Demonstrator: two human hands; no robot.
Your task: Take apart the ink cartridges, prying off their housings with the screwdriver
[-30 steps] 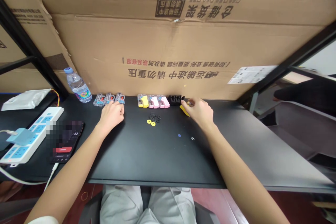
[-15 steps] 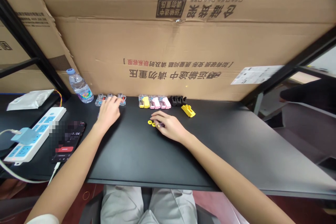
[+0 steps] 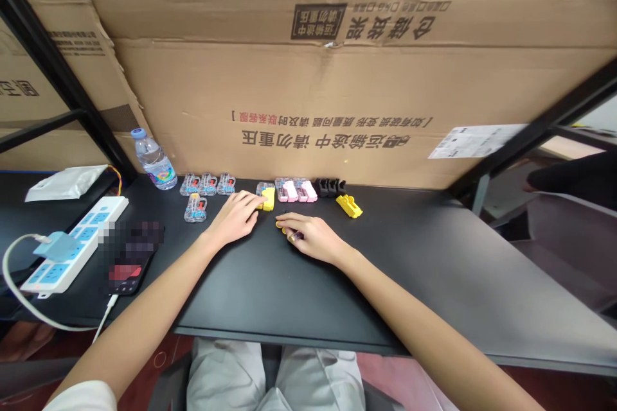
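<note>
My left hand reaches to a small clear plastic piece with a yellow part, its fingertips closed at the yellow side. That piece sits a little nearer to me than two clear pieces with pink parts. Curled low over the tabletop, my right hand has a small purple and gold thing between its fingers; what it is I cannot make out. Yellow discs show partly beneath those fingers. Past my left hand stand several clear pieces with red and blue bits, one of them in front of the row.
Black plastic parts and a yellow part lie at the back right. A water bottle, a phone and a power strip occupy the left. Cardboard walls the back of the black table.
My left hand has moved right from the clear pieces to the piece with the yellow part, which has shifted slightly toward me. One clear piece now shows in front of the left row.
</note>
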